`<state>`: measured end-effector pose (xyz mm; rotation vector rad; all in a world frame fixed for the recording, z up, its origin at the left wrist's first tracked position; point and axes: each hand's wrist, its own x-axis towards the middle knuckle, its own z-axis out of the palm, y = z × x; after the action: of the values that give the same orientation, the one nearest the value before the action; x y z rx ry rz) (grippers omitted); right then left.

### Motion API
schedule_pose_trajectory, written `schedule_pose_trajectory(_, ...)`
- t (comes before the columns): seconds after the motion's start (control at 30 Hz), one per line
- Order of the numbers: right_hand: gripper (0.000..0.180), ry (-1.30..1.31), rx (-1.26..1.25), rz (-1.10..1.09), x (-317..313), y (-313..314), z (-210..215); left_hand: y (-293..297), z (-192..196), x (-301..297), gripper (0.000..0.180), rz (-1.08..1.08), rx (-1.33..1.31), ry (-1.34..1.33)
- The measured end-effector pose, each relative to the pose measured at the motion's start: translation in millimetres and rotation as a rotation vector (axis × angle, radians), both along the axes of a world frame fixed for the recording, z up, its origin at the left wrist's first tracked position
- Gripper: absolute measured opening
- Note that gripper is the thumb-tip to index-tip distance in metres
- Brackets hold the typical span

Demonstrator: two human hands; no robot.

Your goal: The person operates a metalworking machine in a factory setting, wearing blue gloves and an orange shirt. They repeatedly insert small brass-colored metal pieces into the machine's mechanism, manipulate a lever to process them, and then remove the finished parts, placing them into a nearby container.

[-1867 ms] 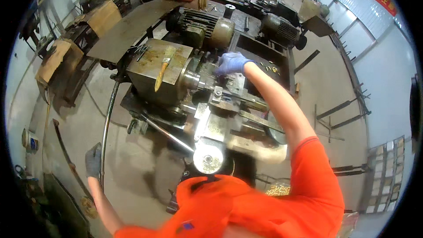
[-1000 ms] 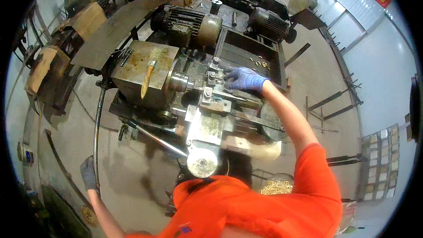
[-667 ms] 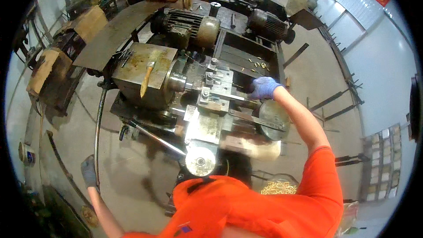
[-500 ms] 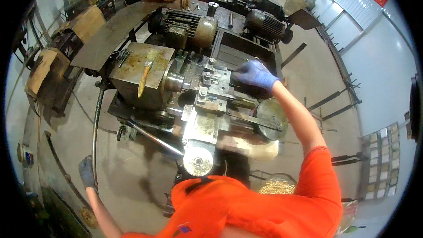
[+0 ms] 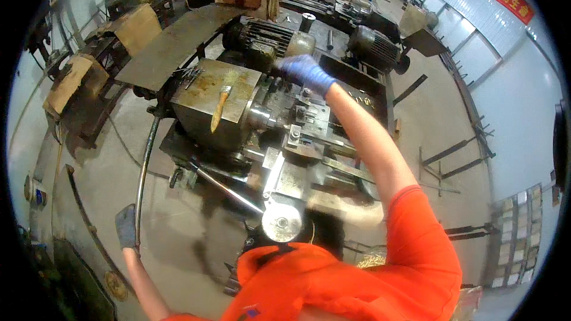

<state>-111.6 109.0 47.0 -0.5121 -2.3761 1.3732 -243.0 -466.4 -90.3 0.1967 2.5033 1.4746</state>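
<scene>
The fingertips of the right hand, in a blue knitted glove [image 5: 306, 73], point leftward and lie close together, blurred; whether they pinch anything cannot be told. They are over the back of the greasy grey metal lathe-like machine, near the finned electric motor with a pale rounded end [image 5: 301, 43]. The left hand, in a dark grey glove [image 5: 125, 227], is low on the left, right beside the lower part of the long, slightly curved metal rod [image 5: 144, 172]; its fingers hang downward, and whether they close around the rod cannot be seen.

The rod rises to the side of the machine's oil-stained, box-shaped metal headstock [image 5: 196, 98]. On top of that lie a paintbrush with a yellow wooden handle [image 5: 219, 110] and a few thin metal pins [image 5: 190, 75]. The round steel spindle [image 5: 260, 117] sticks out of the headstock toward the bolted steel tool blocks [image 5: 309, 113], below and right of the right hand. Nearer the body are a slanting bright metal lever [image 5: 229, 189] and a flat round silver disc [image 5: 282, 222].

Farther right, small brass-coloured pieces [image 5: 361, 100] lie in a dark metal tray [image 5: 351, 75]; many more similar pieces [image 5: 373, 260] are heaped beside the orange sleeve [image 5: 422, 232].
</scene>
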Motion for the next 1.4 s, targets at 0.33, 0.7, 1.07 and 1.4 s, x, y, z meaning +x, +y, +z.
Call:
schedule_pose_trajectory(0.33,0.040,0.202,0.053,0.112,140.8,-11.6,51.5,-6.6,-16.5,-7.9,0.023,-0.016,0.054,0.018)
schedule_pose_trajectory(0.7,0.041,-0.412,0.240,-0.172,166.1,5.6,-47.5,-15.6,-30.3,-26.2,0.023,-0.063,0.066,-0.027)
schedule_pose_trajectory(1.07,0.054,-0.613,0.288,-0.321,208.4,17.3,-42.8,-5.1,-18.2,-15.0,0.022,0.011,0.050,-0.037)
schedule_pose_trajectory(1.4,0.044,-0.474,0.308,-0.370,235.4,31.3,-27.7,-0.8,-19.3,-11.9,0.021,0.045,0.103,-0.049)
